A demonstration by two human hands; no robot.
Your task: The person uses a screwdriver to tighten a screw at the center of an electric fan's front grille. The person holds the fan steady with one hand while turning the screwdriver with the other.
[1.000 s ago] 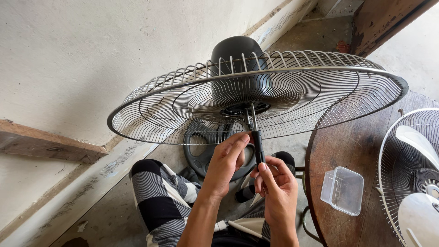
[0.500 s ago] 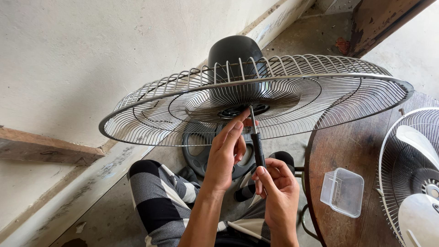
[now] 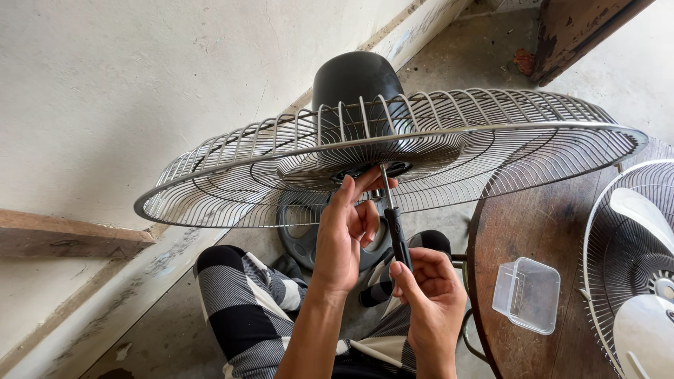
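Right hand (image 3: 432,291) grips black screwdriver (image 3: 394,228) handle, tip up at fan guard (image 3: 393,151) hub. Left hand (image 3: 344,235) fingertips pinch the shaft near the hub. Clear plastic box (image 3: 526,295) on round table (image 3: 519,224), right.

Both forearms enter from bottom centre of frame, bare, angled upward. L hand (image 3: 344,235): raised higher, approx frame centre, wrist straight, index and thumb extended up, tips pinched together; other fingers loosely curled. R hand (image 3: 432,298): lower, right of centre, palm toward L hand, fingers curled in a closed grip, thumb up. Hands just beside each other, not touching.
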